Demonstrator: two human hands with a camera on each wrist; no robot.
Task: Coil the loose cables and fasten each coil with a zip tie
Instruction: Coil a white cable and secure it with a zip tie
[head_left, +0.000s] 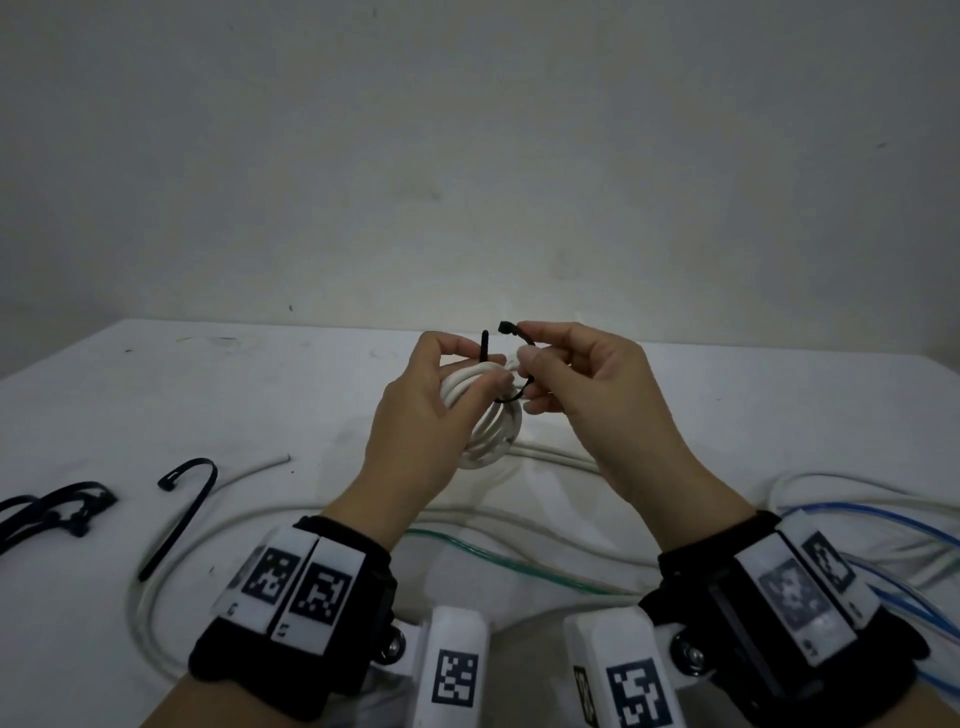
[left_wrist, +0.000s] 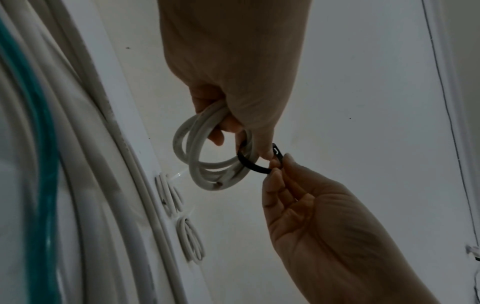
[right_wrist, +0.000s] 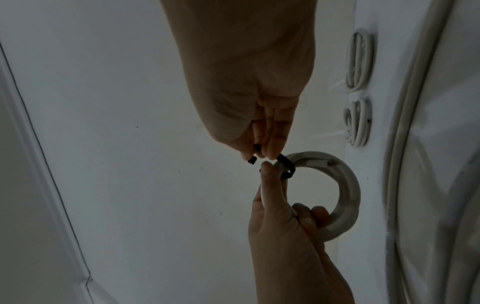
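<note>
A small white cable coil (head_left: 491, 423) is held up above the white table (head_left: 208, 389). My left hand (head_left: 470, 374) grips the coil, fingers curled through its ring, and the thumb pins a black zip tie's tail (head_left: 484, 347) against it. The zip tie (head_left: 521, 335) bends around the coil's strands with its two ends apart. My right hand (head_left: 530, 358) pinches the tie close to its head end. The left wrist view shows the coil (left_wrist: 197, 156) and the tie (left_wrist: 255, 167) wrapped under it. In the right wrist view my right fingertips (right_wrist: 275, 150) pinch the tie (right_wrist: 287, 164) beside the coil (right_wrist: 348, 189).
Spare black zip ties (head_left: 189, 506) lie at the left of the table, with more (head_left: 52, 512) at the edge. Loose white cables (head_left: 311, 514), a green cable (head_left: 493, 558) and blue cables (head_left: 883, 525) sprawl under my wrists. Two small tied white coils (right_wrist: 359, 59) lie nearby.
</note>
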